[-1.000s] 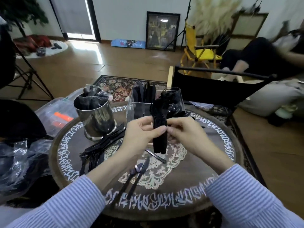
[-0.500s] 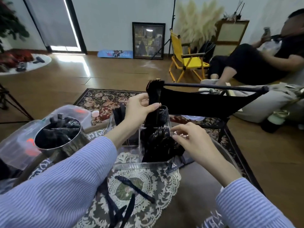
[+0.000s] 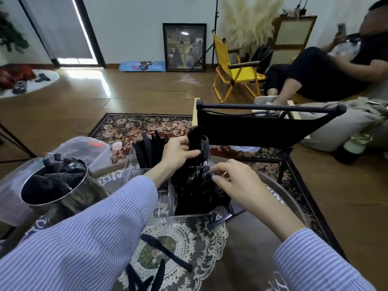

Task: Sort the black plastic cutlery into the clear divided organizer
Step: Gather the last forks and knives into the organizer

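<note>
Now the left hand (image 3: 178, 153) grips a bundle of black forks (image 3: 197, 141), tines up, lowered partly into the clear divided organizer (image 3: 165, 198) at the table's twelve o'clock; half a second ago the bundle was held higher above it, so the forks are probably going into a rear compartment; the right hand (image 3: 235, 179), fingers loosely curled and holding nothing, touches the spoons (image 3: 197, 175) packed in the near right compartment; knives (image 3: 147, 150) stand in the rear left one; loose cutlery (image 3: 165, 255) lies at six o'clock on the lace mat, unsorted; a steel cup (image 3: 52, 185) sits at nine o'clock.
</note>
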